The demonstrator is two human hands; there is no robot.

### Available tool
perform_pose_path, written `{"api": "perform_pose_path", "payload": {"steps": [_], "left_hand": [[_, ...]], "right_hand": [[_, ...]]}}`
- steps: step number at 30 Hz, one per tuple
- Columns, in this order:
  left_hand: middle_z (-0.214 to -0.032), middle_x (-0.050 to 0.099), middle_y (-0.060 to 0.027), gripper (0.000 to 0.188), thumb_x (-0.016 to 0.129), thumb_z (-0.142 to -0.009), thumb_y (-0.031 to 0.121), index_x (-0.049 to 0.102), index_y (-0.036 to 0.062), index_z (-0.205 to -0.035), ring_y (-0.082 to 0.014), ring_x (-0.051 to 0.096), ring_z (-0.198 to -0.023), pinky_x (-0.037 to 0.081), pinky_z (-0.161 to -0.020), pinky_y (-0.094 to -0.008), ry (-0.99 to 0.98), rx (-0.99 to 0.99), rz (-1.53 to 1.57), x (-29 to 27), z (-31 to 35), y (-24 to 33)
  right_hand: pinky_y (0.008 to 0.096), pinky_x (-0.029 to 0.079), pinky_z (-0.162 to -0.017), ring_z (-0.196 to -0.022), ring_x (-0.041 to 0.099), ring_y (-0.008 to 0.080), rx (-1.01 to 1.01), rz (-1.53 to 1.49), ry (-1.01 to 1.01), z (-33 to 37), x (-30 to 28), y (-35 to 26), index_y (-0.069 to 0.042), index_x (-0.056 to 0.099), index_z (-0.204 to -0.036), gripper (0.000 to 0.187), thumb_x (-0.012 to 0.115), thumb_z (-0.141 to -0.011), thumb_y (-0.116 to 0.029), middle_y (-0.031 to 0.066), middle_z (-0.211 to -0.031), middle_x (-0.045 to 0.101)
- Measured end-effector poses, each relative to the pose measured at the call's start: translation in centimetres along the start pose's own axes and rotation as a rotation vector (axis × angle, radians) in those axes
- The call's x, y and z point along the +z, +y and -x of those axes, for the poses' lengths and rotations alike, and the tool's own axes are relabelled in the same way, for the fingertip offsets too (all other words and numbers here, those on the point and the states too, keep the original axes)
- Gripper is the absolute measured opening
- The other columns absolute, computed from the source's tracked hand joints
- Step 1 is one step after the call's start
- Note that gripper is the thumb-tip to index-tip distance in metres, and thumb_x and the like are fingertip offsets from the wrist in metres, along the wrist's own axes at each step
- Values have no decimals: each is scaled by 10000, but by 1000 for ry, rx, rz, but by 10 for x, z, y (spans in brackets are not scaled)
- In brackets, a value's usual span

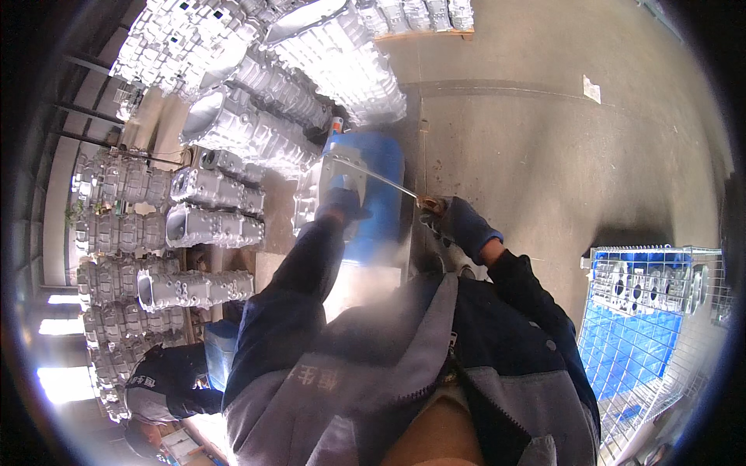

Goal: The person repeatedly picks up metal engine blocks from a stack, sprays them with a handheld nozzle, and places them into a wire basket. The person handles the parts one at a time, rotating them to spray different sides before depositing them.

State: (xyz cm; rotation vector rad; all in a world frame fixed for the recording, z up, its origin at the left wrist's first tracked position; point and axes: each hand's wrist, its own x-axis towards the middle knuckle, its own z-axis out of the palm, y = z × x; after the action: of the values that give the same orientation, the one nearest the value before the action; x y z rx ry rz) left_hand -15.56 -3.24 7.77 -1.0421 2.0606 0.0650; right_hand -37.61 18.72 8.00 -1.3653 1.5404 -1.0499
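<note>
A silvery metal casting (306,194) stands at the left edge of a blue drum (382,159). My left hand (343,203), in a blue glove, grips the casting's near side; haze blurs its fingers. My right hand (460,225), gloved too, is closed round the orange-brown handle of a tool with a long thin metal shaft (381,178). This shaft reaches left across the drum's top to the upper part of the casting. I cannot make out the tool's tip.
Many large cast housings (214,225) stand in rows at the left and far left. A wire cage (629,326) with blue sheeting and metal castings is at the right. Another person (175,388) bends over at the lower left. A pale scrap (592,89) lies on the grey floor.
</note>
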Motion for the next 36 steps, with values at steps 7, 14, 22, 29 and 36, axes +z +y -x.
{"api": "perform_pose_path", "payload": {"steps": [7,14,22,29,36], "left_hand": [[-1217,655,-253,788,713,-740,654,660,-2,-1174,-398,603,-1179,454,-1014,-461,448,-101,373,17,-2,-11],[-1170,699,-175,386,644,-959,316,684,-8,-1164,-260,673,-1052,527,-857,-360,467,329,1233,53,-3,-122],[-1305,613,-194,458,514,-957,110,506,41,-1410,-352,579,-1213,444,-1059,-424,665,288,859,160,-36,-122],[-1349,577,-205,588,684,-822,70,526,84,-1388,-372,589,-1182,503,-950,-426,692,139,771,198,-39,-148],[-1296,633,-188,510,657,-942,333,541,85,-1372,-330,616,-1174,498,-945,-407,608,-150,311,155,-17,-137]], "right_hand": [[313,502,-501,-615,651,140,-117,280,140,-6,-9,17,-20,685,-1121,247,665,-888,-98,118,-809,699],[219,458,-488,-599,594,75,536,-274,138,53,-77,32,-59,673,-1212,276,583,-994,-202,-7,-824,684],[298,531,-530,-673,647,139,436,-392,-507,44,-39,67,-29,662,-1227,284,609,-958,-103,66,-931,713],[303,513,-527,-671,644,134,515,-89,-505,7,-17,71,-48,714,-1107,260,681,-849,-37,59,-878,711],[305,492,-472,-582,626,167,291,-191,-190,-26,-15,59,-3,674,-1052,188,639,-873,-48,66,-718,655]]}}
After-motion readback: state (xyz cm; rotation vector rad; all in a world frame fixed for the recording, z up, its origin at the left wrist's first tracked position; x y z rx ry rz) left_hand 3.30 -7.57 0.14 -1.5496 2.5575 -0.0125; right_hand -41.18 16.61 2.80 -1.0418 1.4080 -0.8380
